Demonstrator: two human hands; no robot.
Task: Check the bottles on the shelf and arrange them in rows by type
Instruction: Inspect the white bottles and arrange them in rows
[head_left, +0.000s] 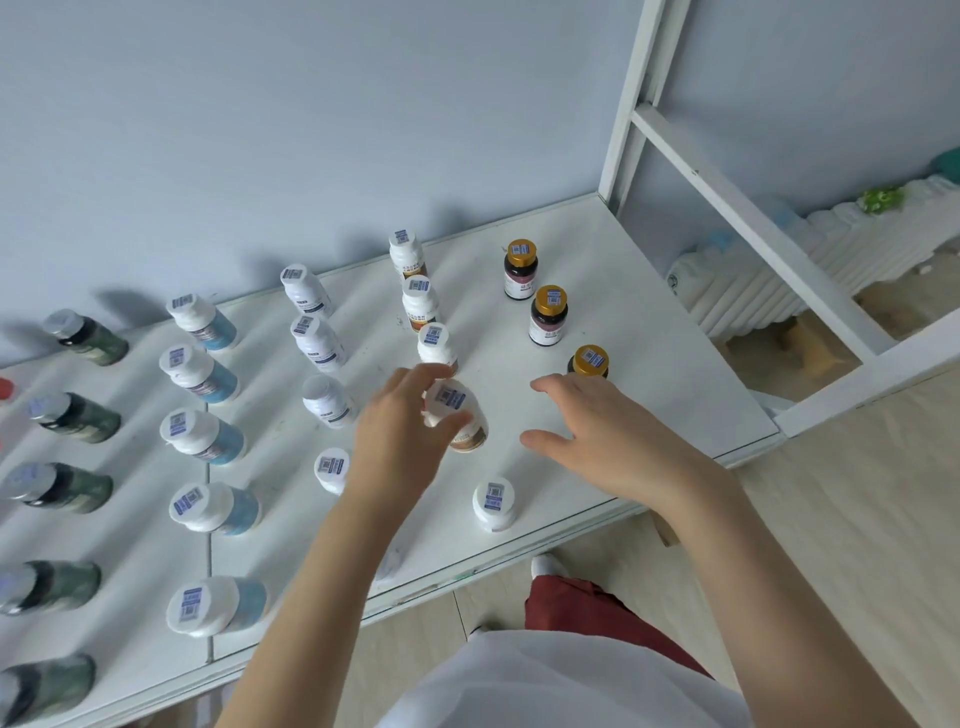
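Note:
Bottles stand in rows on the white shelf (649, 364). My left hand (400, 436) grips a white-capped bottle with a brown label (460, 415) in the fourth row, thumb and fingers round its cap. My right hand (608, 441) hovers open, fingers spread, just in front of a gold-capped dark bottle (589, 361). Two more gold-capped bottles (549, 314) stand behind it. A white-capped bottle (494, 504) stands near the front edge.
To the left run rows of white bottles (317, 343), blue-labelled bottles (202, 436) and dark green bottles (72, 415). A white shelf upright (631, 98) rises at the right corner. The wall is close behind the rows.

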